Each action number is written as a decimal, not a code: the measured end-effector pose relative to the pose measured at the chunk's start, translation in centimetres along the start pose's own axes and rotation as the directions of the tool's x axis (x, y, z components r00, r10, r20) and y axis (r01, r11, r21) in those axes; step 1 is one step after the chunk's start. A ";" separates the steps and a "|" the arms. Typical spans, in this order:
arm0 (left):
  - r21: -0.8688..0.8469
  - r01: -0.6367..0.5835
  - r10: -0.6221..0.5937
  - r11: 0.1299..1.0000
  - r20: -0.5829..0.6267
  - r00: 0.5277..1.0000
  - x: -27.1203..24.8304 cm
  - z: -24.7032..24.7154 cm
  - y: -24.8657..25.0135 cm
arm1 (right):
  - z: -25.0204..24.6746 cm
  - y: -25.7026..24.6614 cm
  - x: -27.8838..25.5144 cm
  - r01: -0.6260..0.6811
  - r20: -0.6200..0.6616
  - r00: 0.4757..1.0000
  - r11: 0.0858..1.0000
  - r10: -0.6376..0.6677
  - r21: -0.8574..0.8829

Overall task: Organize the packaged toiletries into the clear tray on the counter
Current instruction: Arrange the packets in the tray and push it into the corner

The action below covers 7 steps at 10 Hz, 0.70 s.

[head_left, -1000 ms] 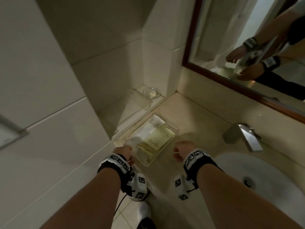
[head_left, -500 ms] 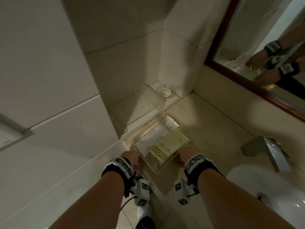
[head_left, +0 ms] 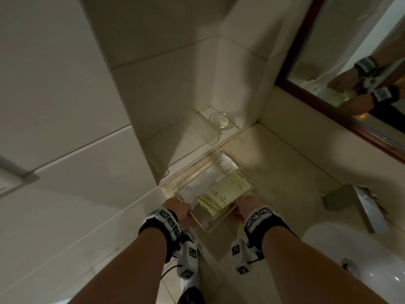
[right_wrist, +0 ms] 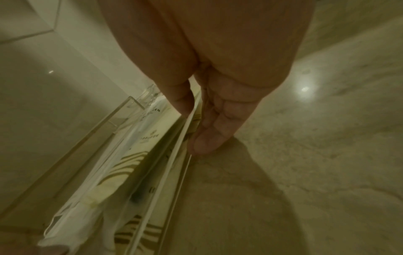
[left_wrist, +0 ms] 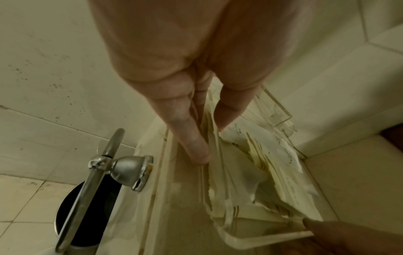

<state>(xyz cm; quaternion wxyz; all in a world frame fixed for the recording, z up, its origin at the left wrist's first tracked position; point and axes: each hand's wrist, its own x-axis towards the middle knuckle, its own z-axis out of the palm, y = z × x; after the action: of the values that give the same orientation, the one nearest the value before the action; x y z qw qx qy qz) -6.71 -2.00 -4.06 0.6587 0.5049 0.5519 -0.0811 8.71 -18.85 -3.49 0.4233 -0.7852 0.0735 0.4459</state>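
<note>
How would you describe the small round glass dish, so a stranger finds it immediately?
Start at the wood-framed mirror and go left into the tiled corner. On the raised ledge there sits the small glass dish. It is round and empty, while the clear tray below is rectangular and holds packets.

The beige stone table (head_left: 291, 172) runs into a tiled corner. On it near the front edge sits a clear tray (head_left: 245, 172) holding pale packets (head_left: 228, 191). Behind it, by the left wall, stands a clear stand (head_left: 208, 132) carrying a small glass dish (head_left: 221, 120). To the right are a white basin (head_left: 350, 255) and a metal tap (head_left: 361, 202).
</note>
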 end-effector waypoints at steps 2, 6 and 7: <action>0.000 -0.038 0.038 0.999 -0.027 0.999 0.1 -1.2 1.3 | 1.0 -1.3 1.1 0.021 -0.054 0.998 0.999 -0.022 -0.027; -0.057 -0.086 0.082 0.995 -0.063 0.995 0.7 -2.7 3.6 | 2.1 -4.9 0.6 0.019 -0.025 1.000 0.997 -0.017 0.077; -0.069 -0.075 0.070 0.995 -0.083 0.994 0.9 -3.1 4.0 | 2.6 -5.7 0.6 0.006 -0.010 1.000 0.996 -0.005 0.085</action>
<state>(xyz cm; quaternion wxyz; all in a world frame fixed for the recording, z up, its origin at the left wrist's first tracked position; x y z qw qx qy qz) -5.67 2.67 -2.13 0.6561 0.5036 0.5618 -0.0169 10.22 -13.22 -1.20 0.4573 -0.7689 0.0923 0.4373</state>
